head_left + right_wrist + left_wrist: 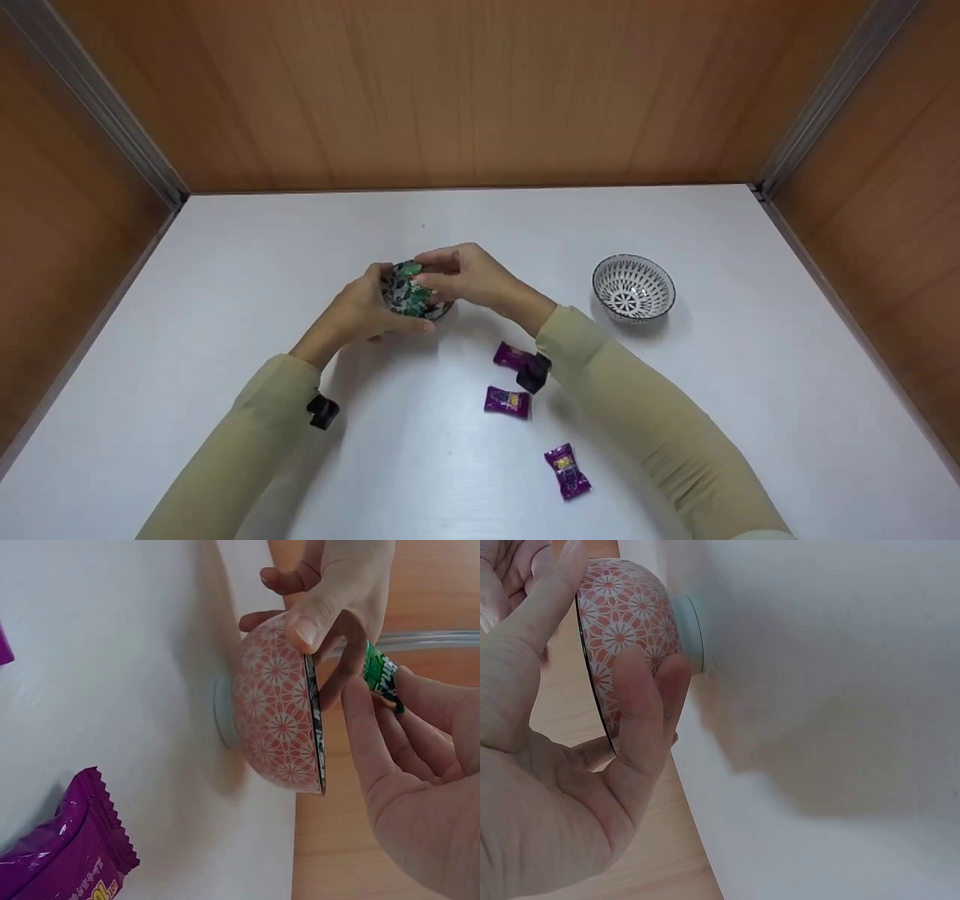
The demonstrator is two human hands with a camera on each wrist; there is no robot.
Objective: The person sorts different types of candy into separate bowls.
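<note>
My left hand point(364, 306) grips a small bowl point(274, 709) by its rim and side, thumb on the near side and fingers around the far side. White flowers on pink cover the bowl's outside, and its foot is close over the white tabletop. Above the bowl's mouth, my right hand point(476, 279) pinches a green-wrapped candy point(380, 675) between thumb and fingers. Green wrappers point(416, 300) show inside the bowl in the head view, partly covered by the right hand's fingers.
A black-and-white patterned bowl point(634, 289) stands to the right. Several purple-wrapped candies lie near the right forearm, one point(508, 402) in the middle and another point(568, 471) nearer the front. Wooden panels point(472, 97) border the white table point(247, 247) at the back and sides.
</note>
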